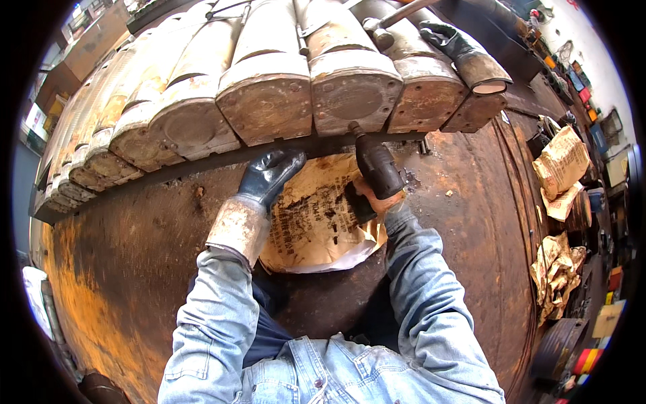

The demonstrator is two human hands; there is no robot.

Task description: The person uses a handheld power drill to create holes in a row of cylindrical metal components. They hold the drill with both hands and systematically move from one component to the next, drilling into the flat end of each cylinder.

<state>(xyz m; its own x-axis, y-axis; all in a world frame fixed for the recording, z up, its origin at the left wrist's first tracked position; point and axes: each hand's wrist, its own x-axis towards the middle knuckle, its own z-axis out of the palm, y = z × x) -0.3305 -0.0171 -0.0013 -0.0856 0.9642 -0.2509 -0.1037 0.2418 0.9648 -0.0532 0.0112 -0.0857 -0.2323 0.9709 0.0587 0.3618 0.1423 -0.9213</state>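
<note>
My right hand (381, 199), bare, grips a dark power driver (379, 165), probably an impact wrench. The socket end touches the lower part of a round-topped metal end block (355, 94), near its bottom edge. My left hand (270, 176) wears a dark rubber glove with a dirty pale cuff. Its fingers are curled just below the neighbouring block (264, 102), and what they hold, if anything, is hidden. Beneath both hands lies a stained brown paper sack (313, 222) with print on it.
A row of heavy cylindrical metal parts (262, 30) spans the far side. A hammer (382, 35) and another dark glove (464, 54) rest on top. Bolts (424, 145) stand by the row's edge. Crumpled brown paper (558, 273) lies right of the rusty metal surface (471, 222).
</note>
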